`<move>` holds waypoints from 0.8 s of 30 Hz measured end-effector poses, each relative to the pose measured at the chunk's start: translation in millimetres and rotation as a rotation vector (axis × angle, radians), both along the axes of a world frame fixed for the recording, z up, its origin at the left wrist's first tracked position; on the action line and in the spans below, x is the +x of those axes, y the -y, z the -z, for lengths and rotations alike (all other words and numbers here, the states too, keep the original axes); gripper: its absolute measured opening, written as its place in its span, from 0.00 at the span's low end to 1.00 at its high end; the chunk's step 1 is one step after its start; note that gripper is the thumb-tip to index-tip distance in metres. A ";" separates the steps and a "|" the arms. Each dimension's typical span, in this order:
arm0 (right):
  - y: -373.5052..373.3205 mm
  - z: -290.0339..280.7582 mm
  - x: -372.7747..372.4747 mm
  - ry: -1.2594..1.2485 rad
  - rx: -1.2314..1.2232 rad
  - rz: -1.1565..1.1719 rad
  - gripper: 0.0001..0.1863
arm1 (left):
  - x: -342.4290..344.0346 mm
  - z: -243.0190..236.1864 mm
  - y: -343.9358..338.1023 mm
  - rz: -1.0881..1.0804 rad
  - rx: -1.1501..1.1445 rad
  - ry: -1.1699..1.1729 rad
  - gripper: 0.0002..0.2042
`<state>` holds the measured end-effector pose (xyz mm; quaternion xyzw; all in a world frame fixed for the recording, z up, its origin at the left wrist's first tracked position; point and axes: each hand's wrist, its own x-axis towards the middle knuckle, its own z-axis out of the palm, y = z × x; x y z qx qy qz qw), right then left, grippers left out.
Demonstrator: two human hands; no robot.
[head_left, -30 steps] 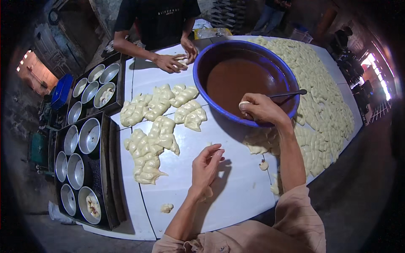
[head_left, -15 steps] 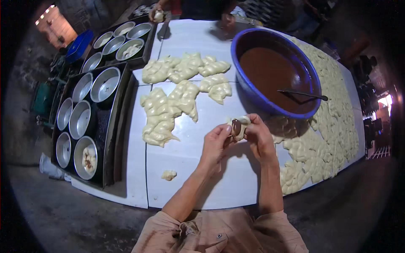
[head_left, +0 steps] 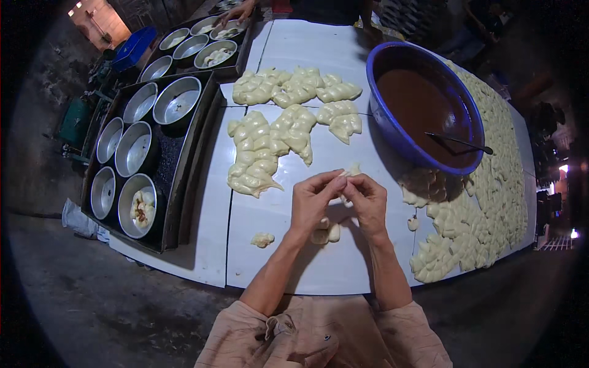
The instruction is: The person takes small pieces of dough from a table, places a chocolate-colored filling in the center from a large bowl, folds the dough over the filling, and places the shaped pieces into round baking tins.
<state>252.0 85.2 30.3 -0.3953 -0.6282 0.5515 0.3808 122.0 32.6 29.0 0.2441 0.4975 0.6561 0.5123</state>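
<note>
Over the middle of the white table, my left hand and my right hand meet with their fingertips pinched together. Both grip one small piece of pale dough, mostly covered by the fingers. Beneath my hands, small dough lumps lie on the tabletop. A crumbly-looking dough scrap sits left of my left wrist. Beyond my hands are several slabs of soft, glossy dough pieces. To the right rises a blue basin of brown filling, with a dark-handled utensil resting in it.
A dark tray of round metal pans stands at left; one near pan holds dough with brown bits. Another pan tray lies behind it, under a co-worker's hand. Many dough pieces cover the table's right side.
My fingers have closed the dough around the brown filling seen in it before. Dough lumps now show under my hands. The view has shifted, and the co-worker's hand is over the far pans.
</note>
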 end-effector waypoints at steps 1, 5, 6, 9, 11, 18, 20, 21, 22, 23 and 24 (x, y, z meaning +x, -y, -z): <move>0.2 -4.1 0.0 -0.105 -0.226 -0.034 0.08 | -5.4 -2.1 -1.5 0.000 0.000 0.001 0.16; 11.5 -9.6 7.9 -0.233 -0.245 -0.163 0.12 | -31.1 -13.6 0.4 0.200 -0.240 0.060 0.14; 9.3 -5.8 14.0 -0.081 -0.039 -0.238 0.14 | -31.8 -14.6 1.4 0.186 -0.231 0.013 0.15; 7.2 0.7 14.3 -0.040 0.153 -0.207 0.16 | -22.2 -10.8 7.0 0.138 -0.147 0.008 0.15; -1.6 17.5 15.7 -0.090 0.279 -0.185 0.14 | -15.8 -14.0 12.1 0.154 -0.040 0.054 0.14; 19.7 9.5 -15.9 -0.287 0.232 0.112 0.08 | -21.5 -11.1 21.5 0.210 -0.021 0.000 0.12; 13.8 22.7 -10.7 -0.228 0.303 0.106 0.08 | -16.8 -14.3 25.0 0.188 -0.091 0.029 0.13; 11.4 22.3 -12.1 -0.171 0.379 0.097 0.09 | -14.9 -12.8 28.5 0.185 -0.097 0.032 0.13; 10.2 15.5 -14.7 -0.220 0.374 0.098 0.09 | -12.7 -10.6 32.5 0.190 -0.068 0.058 0.13; 9.3 15.7 -13.9 -0.217 0.369 0.096 0.09 | -11.0 -7.9 35.1 0.195 -0.038 0.085 0.14; 8.6 16.2 -11.7 -0.152 0.349 0.031 0.10 | -11.1 -3.3 34.7 0.148 -0.087 -0.007 0.13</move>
